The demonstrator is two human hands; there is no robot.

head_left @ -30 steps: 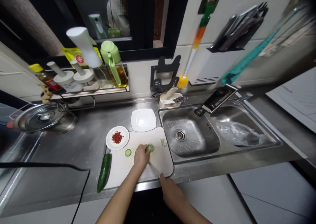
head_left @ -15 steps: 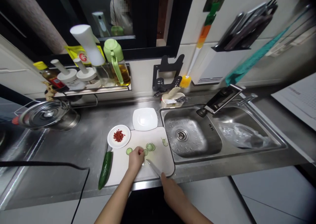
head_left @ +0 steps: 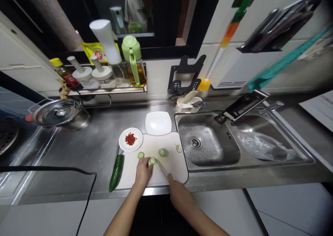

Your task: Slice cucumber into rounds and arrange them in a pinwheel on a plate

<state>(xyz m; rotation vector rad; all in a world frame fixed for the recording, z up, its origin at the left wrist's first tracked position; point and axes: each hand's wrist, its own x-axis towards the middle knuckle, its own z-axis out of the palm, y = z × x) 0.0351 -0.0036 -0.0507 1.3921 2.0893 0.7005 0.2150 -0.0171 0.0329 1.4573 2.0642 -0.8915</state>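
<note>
My right hand (head_left: pixel 179 192) is wrapped round the handle of a kitchen knife (head_left: pixel 163 171), its blade slanting to the upper left over the white cutting board (head_left: pixel 174 166). At the blade's tip are a few cucumber slices (head_left: pixel 153 160), pinched at their left side by the fingers of my left hand (head_left: pixel 143 172). A small overlapping pile of slices (head_left: pixel 163 152) lies farther right on the board. One cucumber end piece (head_left: pixel 141 155) rests just beyond my left hand. The large dark green cucumber (head_left: pixel 116 173) lies along the board's left edge.
A round plate (head_left: pixel 139 144) of chopped red bits overlaps the board's back left corner. Behind the board stands a white square dish (head_left: pixel 158 122). Thin peelings (head_left: pixel 178 148) lie near the sink (head_left: pixel 208 153). A lidded pot (head_left: pixel 78 120) stands left; a black cable (head_left: pixel 88 198) crosses the counter.
My left hand has left the slice pile and moved left and nearer, now at other slices by the knife tip. The knife stays in my right hand. The view has shifted.
</note>
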